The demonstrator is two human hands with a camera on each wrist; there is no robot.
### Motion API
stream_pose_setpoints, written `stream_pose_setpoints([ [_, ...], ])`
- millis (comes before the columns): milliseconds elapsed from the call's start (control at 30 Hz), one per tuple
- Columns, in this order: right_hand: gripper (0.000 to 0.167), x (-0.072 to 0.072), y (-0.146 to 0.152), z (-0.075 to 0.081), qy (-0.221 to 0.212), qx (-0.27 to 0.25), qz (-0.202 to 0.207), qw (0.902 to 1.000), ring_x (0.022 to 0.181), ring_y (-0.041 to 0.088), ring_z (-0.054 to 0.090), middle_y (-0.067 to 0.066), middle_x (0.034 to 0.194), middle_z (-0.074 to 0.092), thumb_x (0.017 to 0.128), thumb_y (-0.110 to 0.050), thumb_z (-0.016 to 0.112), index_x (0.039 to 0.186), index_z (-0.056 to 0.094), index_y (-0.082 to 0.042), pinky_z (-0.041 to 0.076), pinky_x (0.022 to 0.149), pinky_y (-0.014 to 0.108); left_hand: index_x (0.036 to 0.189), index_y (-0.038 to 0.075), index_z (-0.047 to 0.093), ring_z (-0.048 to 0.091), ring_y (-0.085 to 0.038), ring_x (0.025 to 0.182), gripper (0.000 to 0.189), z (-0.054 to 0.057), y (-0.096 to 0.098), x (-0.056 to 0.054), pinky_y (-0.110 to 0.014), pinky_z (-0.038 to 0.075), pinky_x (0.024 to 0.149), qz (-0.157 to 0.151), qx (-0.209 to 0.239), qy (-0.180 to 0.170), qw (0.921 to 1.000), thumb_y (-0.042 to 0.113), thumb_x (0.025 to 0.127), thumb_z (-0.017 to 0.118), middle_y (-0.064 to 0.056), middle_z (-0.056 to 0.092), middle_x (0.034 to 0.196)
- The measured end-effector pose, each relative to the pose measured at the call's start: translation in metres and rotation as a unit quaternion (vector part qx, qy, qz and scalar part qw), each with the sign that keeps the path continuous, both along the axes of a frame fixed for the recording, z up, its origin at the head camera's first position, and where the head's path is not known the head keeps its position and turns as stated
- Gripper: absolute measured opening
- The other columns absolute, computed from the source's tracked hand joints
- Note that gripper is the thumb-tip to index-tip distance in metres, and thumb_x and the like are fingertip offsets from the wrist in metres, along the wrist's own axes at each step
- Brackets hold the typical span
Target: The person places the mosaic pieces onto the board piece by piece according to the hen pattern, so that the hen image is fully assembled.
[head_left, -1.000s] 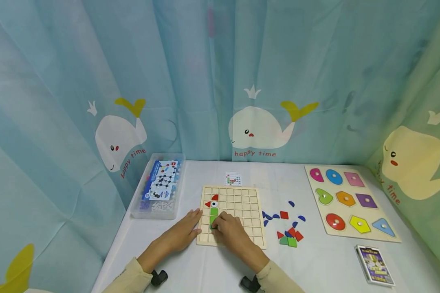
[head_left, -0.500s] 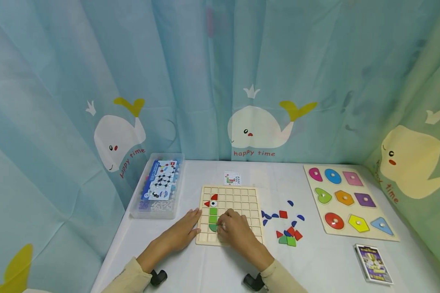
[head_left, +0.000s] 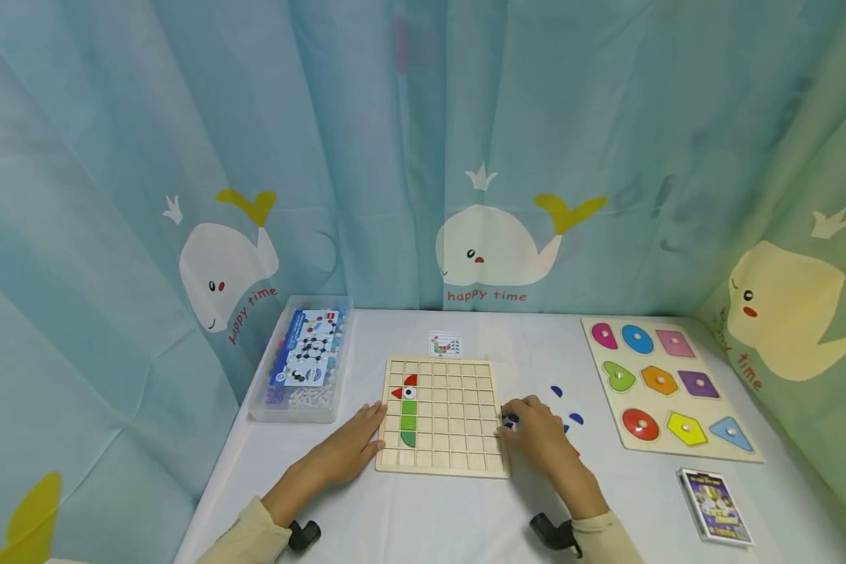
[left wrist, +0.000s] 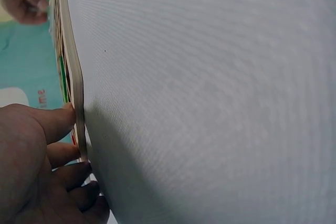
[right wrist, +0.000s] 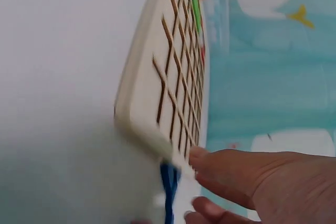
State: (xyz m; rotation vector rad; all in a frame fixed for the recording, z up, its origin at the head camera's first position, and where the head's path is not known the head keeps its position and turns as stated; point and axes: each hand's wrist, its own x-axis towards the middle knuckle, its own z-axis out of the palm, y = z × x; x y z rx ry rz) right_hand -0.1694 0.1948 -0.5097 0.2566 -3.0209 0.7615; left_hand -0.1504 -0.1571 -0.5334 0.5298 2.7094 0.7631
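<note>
A wooden grid board lies flat on the table. One column of it bears a red quarter-round piece, an eye tile beside a red triangle, two green squares and a green quarter-round piece. My left hand rests against the board's left edge, thumb and fingertips touching it in the left wrist view. At the right edge, my right hand hovers by blue half-round pieces, thumb and fingers apart. Blue pieces also show beside the board's corner in the right wrist view.
A small pattern card lies behind the board. To the left stands a clear plastic box; to the right are a knobbed shape puzzle and a card pack. Loose blue half-rounds lie near my right hand, which hides other pieces.
My right hand has left the green quarter-round piece in the column and moved right, off the grid, to the loose blue pieces. My left hand has stayed at the board's left edge.
</note>
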Motion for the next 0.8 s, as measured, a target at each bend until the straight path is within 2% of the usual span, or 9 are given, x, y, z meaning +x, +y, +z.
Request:
stream_pose_setpoints([
  [233,0.029,0.016,0.035,0.007,-0.087,0.028,-0.034,0.9953,0.099,0.03,0.061,0.016,0.115,0.064,0.09,-0.015,0.084,0.114,0.07,-0.007,0.05,0.087,0.06,0.166,0.003,0.03,0.021,-0.036,0.162,0.064,0.0,0.001,0.0,-0.056,0.027,0.129,0.003,-0.003,0.001,1.0,0.029,0.112,0.052,-0.015,0.026,0.174],
  [367,0.033,0.026,0.046,0.004,-0.131,0.04,-0.057,0.9889,0.105,0.032,0.06,0.015,0.115,0.063,0.087,-0.017,0.088,0.115,0.071,-0.01,0.049,0.092,0.062,0.166,0.003,0.029,0.021,-0.037,0.162,0.064,0.0,0.002,0.001,-0.056,0.026,0.129,0.004,-0.002,-0.005,1.0,0.028,0.112,0.052,-0.016,0.025,0.174],
  [500,0.035,0.029,0.055,0.0,-0.146,0.041,-0.072,0.9858,0.109,0.037,0.059,0.02,0.121,0.062,0.088,-0.017,0.087,0.119,0.072,-0.011,0.051,0.093,0.066,0.166,0.003,0.029,0.02,-0.037,0.162,0.064,0.001,0.002,0.0,-0.056,0.026,0.129,0.004,-0.003,-0.004,1.0,0.028,0.112,0.052,-0.017,0.025,0.174],
  [800,0.04,0.023,0.081,-0.005,-0.146,0.016,-0.093,0.9848,0.108,0.036,0.06,0.024,0.122,0.06,0.094,-0.018,0.081,0.128,0.067,-0.002,0.05,0.087,0.058,0.167,0.004,0.028,0.02,-0.036,0.162,0.064,-0.002,0.001,-0.001,-0.055,0.026,0.129,0.001,-0.008,0.0,1.0,0.03,0.112,0.051,-0.015,0.025,0.174],
])
